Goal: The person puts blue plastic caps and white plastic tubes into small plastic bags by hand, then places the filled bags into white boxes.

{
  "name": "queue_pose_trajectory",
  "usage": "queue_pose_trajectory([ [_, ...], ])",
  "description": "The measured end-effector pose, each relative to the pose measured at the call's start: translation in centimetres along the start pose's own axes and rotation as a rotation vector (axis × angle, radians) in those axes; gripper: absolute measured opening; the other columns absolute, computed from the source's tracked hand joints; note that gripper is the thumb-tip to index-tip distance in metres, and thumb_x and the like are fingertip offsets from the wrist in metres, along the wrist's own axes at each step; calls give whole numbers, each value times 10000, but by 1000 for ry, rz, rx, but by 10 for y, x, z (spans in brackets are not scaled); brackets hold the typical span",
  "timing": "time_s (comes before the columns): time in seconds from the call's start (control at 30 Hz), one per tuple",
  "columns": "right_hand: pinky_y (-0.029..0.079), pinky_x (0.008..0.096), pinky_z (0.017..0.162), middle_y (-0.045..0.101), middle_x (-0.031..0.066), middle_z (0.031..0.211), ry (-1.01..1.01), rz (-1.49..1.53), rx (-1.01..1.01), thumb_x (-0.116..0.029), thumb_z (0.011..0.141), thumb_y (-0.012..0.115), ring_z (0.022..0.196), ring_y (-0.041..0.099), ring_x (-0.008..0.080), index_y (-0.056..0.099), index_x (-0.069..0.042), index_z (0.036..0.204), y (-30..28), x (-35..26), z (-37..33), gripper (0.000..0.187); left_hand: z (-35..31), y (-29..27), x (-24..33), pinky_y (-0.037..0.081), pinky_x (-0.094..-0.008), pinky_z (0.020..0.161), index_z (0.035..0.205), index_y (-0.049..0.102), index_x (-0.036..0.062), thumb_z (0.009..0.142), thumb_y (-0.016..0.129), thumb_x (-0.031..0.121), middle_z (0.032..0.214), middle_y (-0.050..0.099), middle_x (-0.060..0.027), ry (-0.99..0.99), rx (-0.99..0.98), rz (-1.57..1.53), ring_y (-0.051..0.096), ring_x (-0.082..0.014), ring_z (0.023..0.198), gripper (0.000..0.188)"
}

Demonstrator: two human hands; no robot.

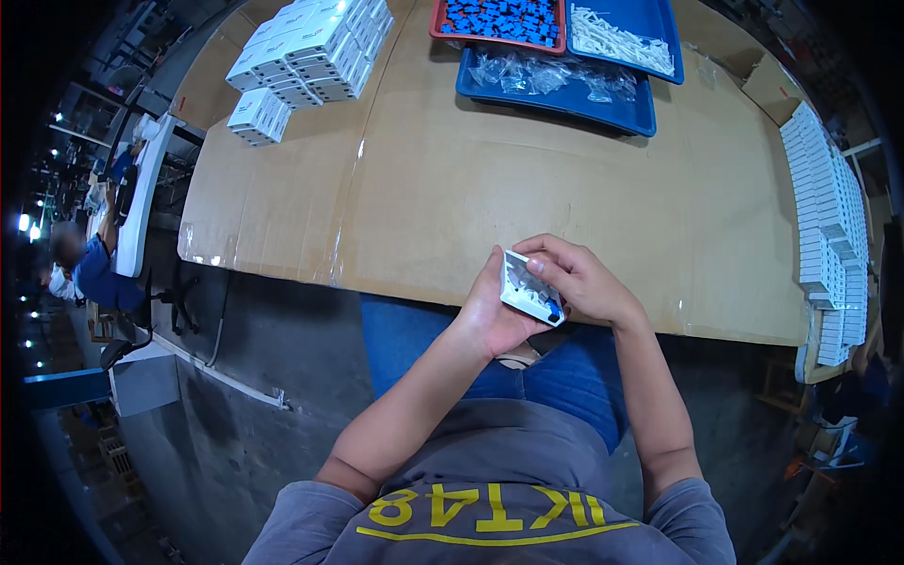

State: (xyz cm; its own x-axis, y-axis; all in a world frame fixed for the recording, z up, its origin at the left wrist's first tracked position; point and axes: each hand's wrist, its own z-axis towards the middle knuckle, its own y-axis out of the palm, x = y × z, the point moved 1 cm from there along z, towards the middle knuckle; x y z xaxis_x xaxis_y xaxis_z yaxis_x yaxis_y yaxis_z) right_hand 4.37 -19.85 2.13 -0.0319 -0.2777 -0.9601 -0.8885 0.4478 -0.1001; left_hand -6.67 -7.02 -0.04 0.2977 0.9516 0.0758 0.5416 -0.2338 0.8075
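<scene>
At the table's near edge, my left hand (488,313) cups a small open white plastic housing (519,296) from its left side and below. White and greyish parts show inside it, along with a blue piece (554,308) at its lower right corner. My right hand (586,284) bends over the housing from the right, thumb and fingers closed at its upper edge. Whether those fingertips also pinch a small part is hidden.
Cardboard covers the table (433,188). At the back are a red tray (499,44) of blue pieces, a blue tray (679,47) of white pieces and another blue tray (556,110) with clear bags. White housings are stacked left (306,52) and right (829,235). A person (104,278) sits far left.
</scene>
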Motion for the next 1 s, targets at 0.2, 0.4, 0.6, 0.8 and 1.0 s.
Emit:
queue_pose_trajectory([
  [0.2, 487, 371, 1041, 683, 163, 1209, -256, -133, 150, -268, 1043, 642, 1166, 641, 240, 643, -43, 1345, 17, 5, -20, 377, -10, 9, -10, 484, -534, 1100, 1482, 467, 120, 1107, 220, 634, 1390, 580, -138, 89, -41, 78, 591, -297, 1294, 683],
  [0.4, 399, 456, 1192, 542, 216, 1531, -464, -399, 222, -316, 991, 673, 1446, 489, 403, 562, 1, 1475, 28, -7, -41, 589, -26, 30, -19, 536, -440, 1009, 1446, 481, 111, 1089, 209, 683, 1311, 613, -113, 309, 89, 205, 625, -247, 1226, 727],
  [0.6, 378, 499, 1215, 537, 250, 1523, -535, -446, 228, -345, 1024, 612, 1451, 481, 424, 543, 29, 1483, 38, -13, -46, 597, -27, 18, -27, 552, -387, 1008, 1431, 506, 53, 1071, 203, 716, 1345, 626, -138, 452, 120, 318, 646, -240, 1230, 813],
  [0.8, 353, 530, 1228, 513, 275, 1533, -584, -464, 226, -410, 1032, 571, 1458, 464, 438, 538, 40, 1482, 41, -11, -50, 637, -30, 18, -27, 510, -396, 1094, 1452, 509, 20, 1076, 184, 705, 1408, 598, -175, 471, 133, 368, 602, -266, 1314, 846],
  [1.0, 331, 559, 1236, 468, 275, 1571, -617, -491, 217, -403, 993, 622, 1480, 430, 445, 533, 39, 1486, 40, -16, -54, 669, -38, 28, -24, 465, -395, 1145, 1519, 459, 15, 1077, 147, 701, 1455, 565, -191, 495, 61, 442, 550, -283, 1378, 874],
])
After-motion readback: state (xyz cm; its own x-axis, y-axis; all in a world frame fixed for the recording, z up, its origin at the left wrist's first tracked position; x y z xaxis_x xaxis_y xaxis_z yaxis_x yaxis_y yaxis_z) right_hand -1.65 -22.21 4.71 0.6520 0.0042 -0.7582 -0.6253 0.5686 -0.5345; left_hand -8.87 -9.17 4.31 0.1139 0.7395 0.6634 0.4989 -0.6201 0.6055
